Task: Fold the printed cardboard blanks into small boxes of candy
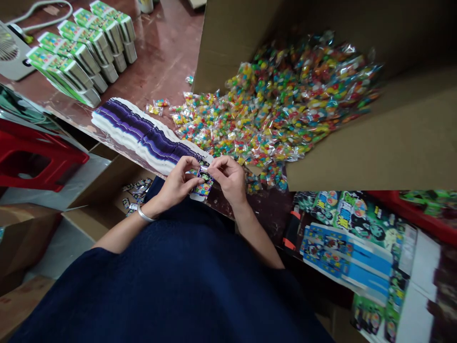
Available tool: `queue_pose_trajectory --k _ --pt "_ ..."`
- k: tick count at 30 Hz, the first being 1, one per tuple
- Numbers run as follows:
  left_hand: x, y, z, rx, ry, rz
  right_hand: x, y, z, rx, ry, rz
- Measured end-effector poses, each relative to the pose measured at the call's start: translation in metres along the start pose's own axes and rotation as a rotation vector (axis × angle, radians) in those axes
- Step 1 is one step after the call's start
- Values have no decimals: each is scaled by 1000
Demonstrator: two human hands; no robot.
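Between my two hands, close to the table's front edge, is a small printed candy box (202, 185) in purple and green. My left hand (181, 180) pinches its left side between thumb and fingers. At the box's upper end, the fingertips of my right hand (227, 175) are closed on its top edge. Just behind my hands lies a long fanned row of flat purple-and-white cartons (143, 136). Small clear bags of colourful candies (246, 119) spill toward my right hand out of a large tipped cardboard box (357, 157).
Banded stacks of green-and-white cartons (82, 47) stand at the back left, beside a small fan (10, 52). Below the table edge, an open cardboard box (96, 209) holds several small filled boxes (137, 190). A red stool (39, 155) is at left. Flat printed cartons (346, 252) and a black-and-orange tool (293, 230) lie at right.
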State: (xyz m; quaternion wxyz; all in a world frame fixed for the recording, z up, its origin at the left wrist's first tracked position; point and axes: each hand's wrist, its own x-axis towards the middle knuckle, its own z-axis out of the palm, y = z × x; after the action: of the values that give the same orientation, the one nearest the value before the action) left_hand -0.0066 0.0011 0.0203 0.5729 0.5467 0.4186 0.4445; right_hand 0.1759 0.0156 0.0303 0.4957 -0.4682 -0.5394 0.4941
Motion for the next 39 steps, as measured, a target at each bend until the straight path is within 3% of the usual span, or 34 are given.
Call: queue_pose_trajectory --k 3,10,16,19,25,29,31,33,34,36,39 --pt "1 1 -2 39 -5 13 4 -3 -6 1 -59 100" --pt "-1 3 -1 28 -60 26 15 1 -17 -39 -58 102" --pt "-3 5 -3 37 -41 42 -3 -5 -8 -218 42 -181" --pt "-2 3 -1 32 -15 50 -16 3 -6 -224 50 -244" --pt "-3 -4 6 -12 -32 -31 -28 17 -3 -182 90 -159" --pt "-2 -5 7 -19 -88 -114 -24 19 -22 -178 -13 -44" --pt "-1 -5 5 21 -86 -131 -16 25 -43 -311 73 5" --pt "0 -4 3 79 -60 -139 -6 34 -66 -596 304 15" --pt "1 -4 2 93 -49 -142 -1 39 -76 -744 346 33" --pt "2 -3 0 76 -42 -156 9 49 -90 -949 314 88" --pt "4 -1 -4 26 -60 -195 17 60 -95 -1058 225 115"
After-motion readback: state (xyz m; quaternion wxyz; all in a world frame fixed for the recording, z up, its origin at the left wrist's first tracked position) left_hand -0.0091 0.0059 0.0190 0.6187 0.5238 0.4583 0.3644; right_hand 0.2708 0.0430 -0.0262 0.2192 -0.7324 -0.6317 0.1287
